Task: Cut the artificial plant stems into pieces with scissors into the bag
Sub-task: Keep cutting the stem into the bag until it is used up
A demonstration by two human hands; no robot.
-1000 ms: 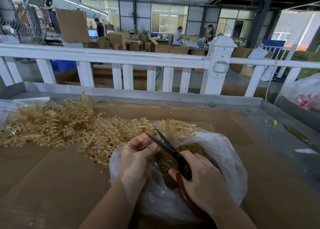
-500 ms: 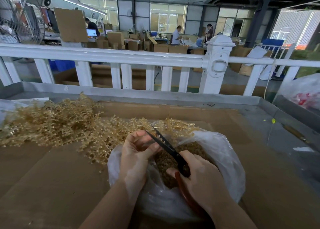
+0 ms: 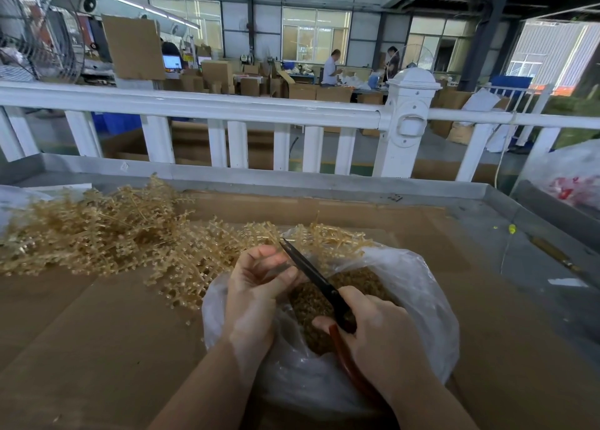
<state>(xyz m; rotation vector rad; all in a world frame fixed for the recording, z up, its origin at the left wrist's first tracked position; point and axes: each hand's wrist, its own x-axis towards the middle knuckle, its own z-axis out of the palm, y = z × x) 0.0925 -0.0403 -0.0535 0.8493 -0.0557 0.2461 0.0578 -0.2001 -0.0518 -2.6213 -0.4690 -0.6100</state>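
Observation:
A heap of golden artificial plant stems (image 3: 97, 234) lies on the cardboard, reaching from the far left to the bag. The clear plastic bag (image 3: 425, 303) stands open in front of me and holds a mass of small cut golden pieces (image 3: 311, 306). My left hand (image 3: 256, 286) is over the bag's left rim, fingers pinched on a stem piece that I can barely see. My right hand (image 3: 380, 335) grips the red-handled scissors (image 3: 311, 277); the black blades are closed and point up-left, touching my left fingertips.
Brown cardboard (image 3: 97, 332) covers the metal table, whose raised rim (image 3: 324, 182) runs behind. A white railing (image 3: 227, 108) stands beyond it. Another plastic bag (image 3: 568, 176) sits at the right edge. People work among boxes far behind.
The scissor blades, open a second ago, have closed against my left fingertips. My left hand's fingers have curled tighter. The view has shifted slightly.

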